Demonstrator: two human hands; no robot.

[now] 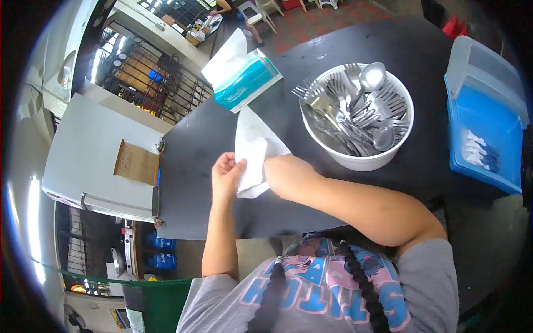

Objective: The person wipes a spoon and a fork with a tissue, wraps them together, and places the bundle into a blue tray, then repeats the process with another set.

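A white tissue (254, 158) is spread between my two hands, over the dark table. My left hand (226, 171) pinches its left edge between thumb and fingers. At the tissue's right side is my right hand (286, 173), closed, with its fingertips hidden behind the wrist and the paper. Just above the tissue lies a teal tissue pack (247, 83) with one sheet standing out of its opening. To the right of my hands, a white bucket (369, 162) holds several metal forks and spoons (361, 108) in a loose heap.
On the right, a blue container (486, 119) with its lid raised holds several tissue-wrapped utensils (480, 151). The dark table (191, 183) reaches a white refrigerator (100, 150) at the left. In the background at the top are a person (224, 8) and plastic chairs (256, 15).
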